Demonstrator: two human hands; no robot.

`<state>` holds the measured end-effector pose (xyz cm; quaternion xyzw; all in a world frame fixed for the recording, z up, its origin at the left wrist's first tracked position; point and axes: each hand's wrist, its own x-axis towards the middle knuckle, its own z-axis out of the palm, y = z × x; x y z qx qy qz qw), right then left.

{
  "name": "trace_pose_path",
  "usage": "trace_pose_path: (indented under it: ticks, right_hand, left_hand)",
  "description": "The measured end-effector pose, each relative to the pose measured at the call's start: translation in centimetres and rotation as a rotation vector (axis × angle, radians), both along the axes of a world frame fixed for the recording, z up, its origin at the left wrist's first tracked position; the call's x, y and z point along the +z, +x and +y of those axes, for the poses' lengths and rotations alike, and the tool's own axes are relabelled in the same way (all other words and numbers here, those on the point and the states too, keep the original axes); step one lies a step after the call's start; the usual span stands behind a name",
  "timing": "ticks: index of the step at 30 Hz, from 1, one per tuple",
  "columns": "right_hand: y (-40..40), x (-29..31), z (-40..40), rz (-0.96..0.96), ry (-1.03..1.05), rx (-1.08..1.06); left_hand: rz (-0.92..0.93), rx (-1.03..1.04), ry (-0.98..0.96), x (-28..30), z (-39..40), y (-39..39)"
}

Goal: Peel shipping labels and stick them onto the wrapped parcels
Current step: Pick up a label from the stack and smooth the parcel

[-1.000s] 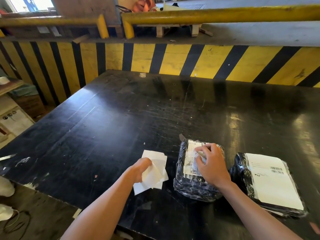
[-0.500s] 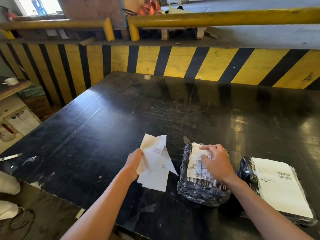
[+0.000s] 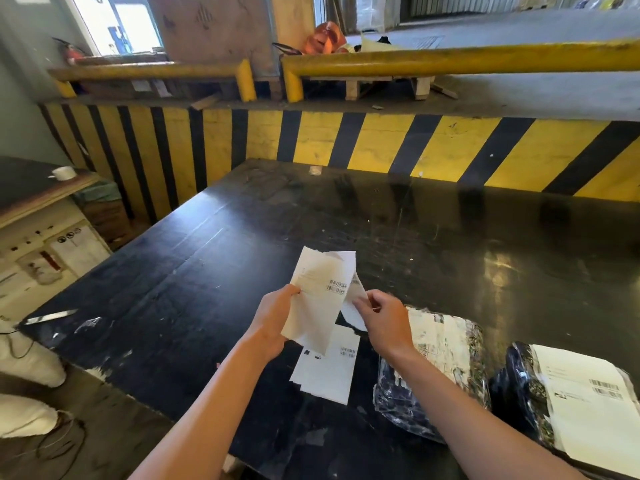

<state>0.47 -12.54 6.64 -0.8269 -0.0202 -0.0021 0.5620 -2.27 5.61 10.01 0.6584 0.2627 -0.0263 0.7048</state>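
The left hand (image 3: 275,318) pinches a label sheet (image 3: 320,296) above the surface (image 3: 194,271); the right hand (image 3: 384,320) pinches its peeling corner. More labels (image 3: 327,370) lie near the front edge, with two parcels (image 3: 440,368) to the right — one (image 3: 585,407) at the corner. The far half of the surface is bare up to the striped wall (image 3: 381,143).
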Motion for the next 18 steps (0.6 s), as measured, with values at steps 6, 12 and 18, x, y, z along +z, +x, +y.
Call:
trace_pose_path:
  ticks: [6,12,18]
  right_hand:
    - [2.7,-1.1,0.6,-0.072,-0.192,-0.031]
    - [6.3,-1.8,-0.5,-0.013,-0.472,-0.091]
    - [8.5,-2.0,1.1,0.253,-0.195,-0.112]
  left_hand:
    - [-0.029,0.011,0.235,0.8,2.9,-1.3]
    - [-0.058,0.088,0.411,1.4,6.1,-2.0]
    - [-0.118,0.17,0.332,1.3,7.1,-1.5]
